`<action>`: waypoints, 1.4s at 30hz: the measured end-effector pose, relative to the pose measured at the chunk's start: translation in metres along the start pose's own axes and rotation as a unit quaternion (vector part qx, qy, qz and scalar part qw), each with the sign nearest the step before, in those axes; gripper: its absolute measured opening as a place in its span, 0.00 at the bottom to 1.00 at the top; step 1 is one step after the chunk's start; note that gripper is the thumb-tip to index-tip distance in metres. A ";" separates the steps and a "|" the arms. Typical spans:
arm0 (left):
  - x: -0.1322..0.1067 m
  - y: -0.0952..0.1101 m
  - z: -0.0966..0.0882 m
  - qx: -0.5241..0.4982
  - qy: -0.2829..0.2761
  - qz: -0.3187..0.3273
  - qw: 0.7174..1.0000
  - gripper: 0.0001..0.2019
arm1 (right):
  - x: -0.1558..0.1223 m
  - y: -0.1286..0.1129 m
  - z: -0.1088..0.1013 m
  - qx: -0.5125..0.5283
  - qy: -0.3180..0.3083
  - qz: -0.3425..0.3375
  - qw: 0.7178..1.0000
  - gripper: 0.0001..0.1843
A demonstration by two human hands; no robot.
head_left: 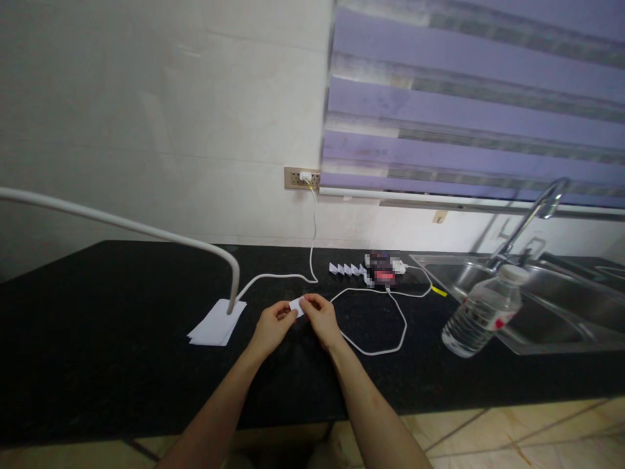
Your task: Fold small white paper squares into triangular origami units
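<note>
Between both my hands is a small folded piece of white paper (pixel 296 307), held over the black countertop. My left hand (pixel 276 326) pinches its left side, fingers closed. My right hand (pixel 319 316) grips the right side with thumb and fingertips. To the left of my hands lies a stack of white paper sheets (pixel 211 327), with the tip of a white cable seen in front of it. Beyond my right hand, a row of several small folded white paper pieces (pixel 346 269) stands on the counter.
A white charging cable (pixel 371 354) loops on the black countertop (pixel 122 378) from a wall outlet (pixel 295 178). A blurred device (pixel 382 268) sits behind. On the right are a clear water bottle (pixel 481 312), a steel sink (pixel 527 339) and a faucet (pixel 534 212).
</note>
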State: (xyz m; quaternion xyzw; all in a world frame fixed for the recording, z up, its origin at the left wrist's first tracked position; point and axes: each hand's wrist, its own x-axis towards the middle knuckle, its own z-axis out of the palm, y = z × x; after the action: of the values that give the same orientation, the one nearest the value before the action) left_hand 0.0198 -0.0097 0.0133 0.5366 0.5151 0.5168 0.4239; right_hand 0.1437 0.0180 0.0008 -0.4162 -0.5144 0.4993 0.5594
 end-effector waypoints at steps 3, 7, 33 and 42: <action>0.003 -0.006 0.000 -0.043 0.015 -0.026 0.999 0.10 | 0.000 0.001 0.001 0.020 -0.027 0.019 0.999 0.14; 0.005 -0.008 0.000 -0.087 0.034 -0.052 0.994 0.11 | -0.002 0.001 0.002 0.003 -0.056 0.017 0.998 0.13; 0.005 -0.007 -0.003 -0.057 0.022 -0.063 0.996 0.12 | -0.003 -0.002 0.003 0.000 -0.081 -0.047 0.996 0.09; 0.005 -0.005 -0.003 -0.114 0.020 -0.084 0.990 0.11 | -0.005 -0.001 0.001 -0.125 -0.076 -0.160 0.976 0.07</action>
State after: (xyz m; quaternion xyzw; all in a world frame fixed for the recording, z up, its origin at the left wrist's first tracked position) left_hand 0.0162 -0.0043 0.0090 0.4294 0.5043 0.5454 0.5136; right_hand 0.1429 0.0132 0.0007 -0.3559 -0.6735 0.3651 0.5351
